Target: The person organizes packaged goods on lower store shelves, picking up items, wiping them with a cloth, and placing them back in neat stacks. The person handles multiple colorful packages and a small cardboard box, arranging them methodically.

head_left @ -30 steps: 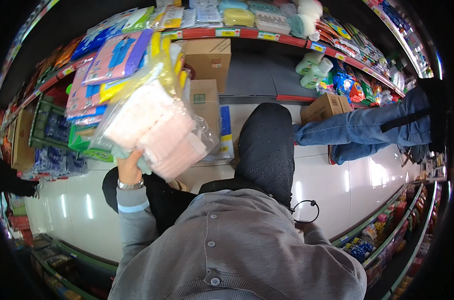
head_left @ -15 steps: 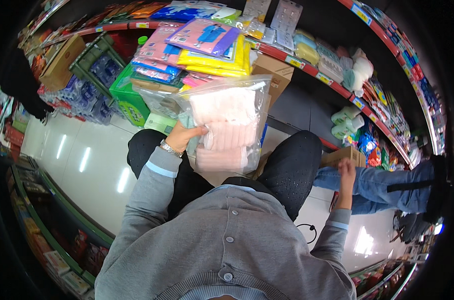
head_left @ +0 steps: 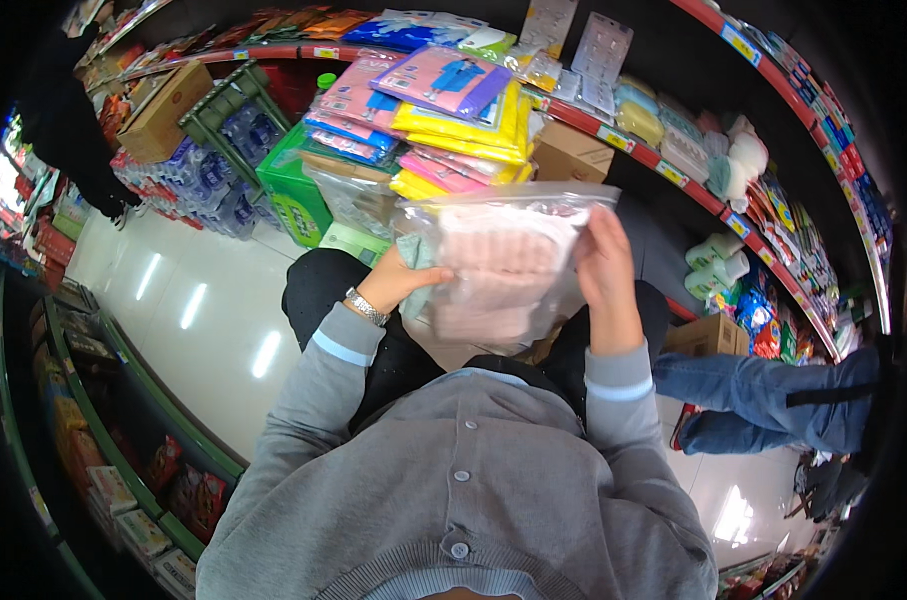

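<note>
Over my lap I hold up a clear zip bag (head_left: 504,262) with folded pale pink ribbed cloth inside, perhaps towels. My left hand (head_left: 402,281) pinches the bag's left edge, thumb on top. A pale grey-green cloth (head_left: 411,251) is bunched at the same hand; whether it lies inside or outside the bag, I cannot tell. On the other side my right hand (head_left: 606,270) grips the upper right corner of the bag, its fingertips partly blurred. Just beyond stands a stack of flat packaged garments (head_left: 454,120) in pink, purple, blue and yellow.
Behind the bag, a green carton (head_left: 294,185) and a brown carton (head_left: 569,158) flank the stack. Red-edged shelves (head_left: 639,150) curve along the far and right sides. Another person's jeans-clad legs (head_left: 754,390) are at right. Green-edged shelving (head_left: 124,400) runs along the left.
My right hand has come up from beside my right knee and taken hold of the bag's right corner. The bag has shifted slightly right, with the left hand still on it.
</note>
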{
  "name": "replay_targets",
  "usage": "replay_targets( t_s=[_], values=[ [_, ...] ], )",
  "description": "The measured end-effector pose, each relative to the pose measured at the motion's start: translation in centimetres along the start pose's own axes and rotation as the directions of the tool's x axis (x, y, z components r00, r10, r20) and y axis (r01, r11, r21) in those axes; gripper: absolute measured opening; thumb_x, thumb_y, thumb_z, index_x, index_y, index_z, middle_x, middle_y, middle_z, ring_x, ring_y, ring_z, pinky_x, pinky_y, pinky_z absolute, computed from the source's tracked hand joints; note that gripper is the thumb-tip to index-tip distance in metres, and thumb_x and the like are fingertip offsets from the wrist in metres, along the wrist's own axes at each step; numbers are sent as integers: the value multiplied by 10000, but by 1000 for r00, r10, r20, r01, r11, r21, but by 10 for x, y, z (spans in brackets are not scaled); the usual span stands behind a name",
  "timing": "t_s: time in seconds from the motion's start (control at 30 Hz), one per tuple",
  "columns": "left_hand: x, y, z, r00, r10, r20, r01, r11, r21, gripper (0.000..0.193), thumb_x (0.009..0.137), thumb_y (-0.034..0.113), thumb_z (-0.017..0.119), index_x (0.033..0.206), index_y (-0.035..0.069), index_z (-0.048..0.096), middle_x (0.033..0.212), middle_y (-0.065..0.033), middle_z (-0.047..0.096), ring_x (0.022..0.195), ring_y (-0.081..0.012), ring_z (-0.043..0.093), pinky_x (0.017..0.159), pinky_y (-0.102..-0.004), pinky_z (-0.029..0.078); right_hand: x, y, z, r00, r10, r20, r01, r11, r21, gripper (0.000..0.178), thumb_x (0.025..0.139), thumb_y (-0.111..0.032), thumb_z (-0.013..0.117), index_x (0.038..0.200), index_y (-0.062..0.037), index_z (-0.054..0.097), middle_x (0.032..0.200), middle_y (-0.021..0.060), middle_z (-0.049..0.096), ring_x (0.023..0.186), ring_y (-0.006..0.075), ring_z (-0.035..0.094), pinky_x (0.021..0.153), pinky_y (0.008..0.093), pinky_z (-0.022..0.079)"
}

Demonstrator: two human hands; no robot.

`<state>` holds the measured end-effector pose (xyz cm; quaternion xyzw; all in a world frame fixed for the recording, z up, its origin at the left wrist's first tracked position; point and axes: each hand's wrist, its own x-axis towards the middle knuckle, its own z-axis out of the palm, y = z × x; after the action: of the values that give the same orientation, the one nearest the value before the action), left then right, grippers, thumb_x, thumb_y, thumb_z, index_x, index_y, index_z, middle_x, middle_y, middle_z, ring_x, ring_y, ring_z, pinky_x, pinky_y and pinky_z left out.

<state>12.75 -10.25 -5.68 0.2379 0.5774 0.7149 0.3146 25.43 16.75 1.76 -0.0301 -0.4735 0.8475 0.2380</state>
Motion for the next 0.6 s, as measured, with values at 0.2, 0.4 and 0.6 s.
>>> replay_targets(
  t_s=[0.2,0.4,0.6],
  values=[
    [4,16,-4,982,-61,-181,22,978,-209,299,905,216,642,1138,34,602,1097,-39,651,1011,-137,597,889,-291,455,-3,-36,-16,968,-242,-67,223,951,-213,154,987,-144,515,1040,-16,581,993,81,663,939,169,624,898,311,476],
    [33,29,-21,917,-55,-396,-116,912,-395,267,891,168,595,1119,29,601,1072,-57,635,1016,-158,595,870,-284,463,8,-80,-18,818,-497,-289,393,851,-349,158,992,-163,523,957,-21,582,888,10,615,828,88,563,764,237,450],
    [129,126,-11,910,118,-398,-267,901,-343,277,930,160,575,1169,24,549,1043,-72,640,939,-207,641,805,-348,541,3,-68,-39,866,-425,-263,344,889,-303,200,980,-195,546,958,-6,607,889,71,662,800,124,591,755,259,464]
  ],
)
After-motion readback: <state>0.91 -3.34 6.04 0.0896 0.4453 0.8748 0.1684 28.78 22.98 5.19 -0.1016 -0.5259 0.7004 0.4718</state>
